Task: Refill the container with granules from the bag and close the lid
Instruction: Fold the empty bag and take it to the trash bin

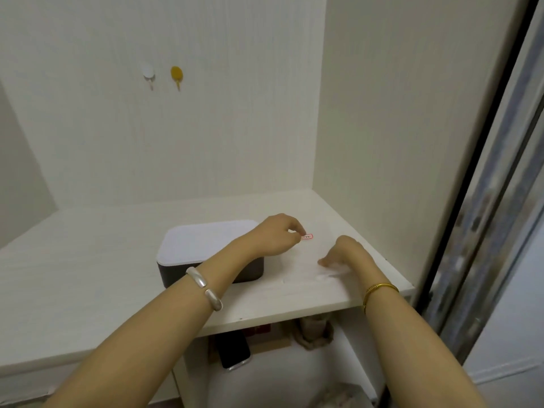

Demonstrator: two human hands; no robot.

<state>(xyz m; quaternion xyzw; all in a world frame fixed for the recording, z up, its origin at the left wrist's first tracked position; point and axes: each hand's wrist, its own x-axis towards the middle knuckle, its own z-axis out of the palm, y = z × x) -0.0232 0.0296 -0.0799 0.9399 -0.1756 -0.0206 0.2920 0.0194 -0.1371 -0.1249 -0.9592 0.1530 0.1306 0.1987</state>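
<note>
A dark box-shaped container [250, 270] with a white lid [203, 241] lying flat on top stands on the white shelf [88, 275]. Right of it lies a pale, nearly see-through bag [303, 265] with a small red label [307, 237] at its far corner. My left hand [275, 234] reaches over the container's right end and pinches the bag at that label. My right hand [344, 251] rests on the bag's near right part, fingers pressing down on it. The bag's contents are too faint to make out.
Two wall hooks, a white hook [148, 72] and a yellow hook [176, 75], hang on the back panel. A side panel [382, 113] closes the shelf on the right, with a sliding door frame [485, 201] beyond. Below the shelf sit a dark phone-like object [234, 353] and a tan bundle [315, 331].
</note>
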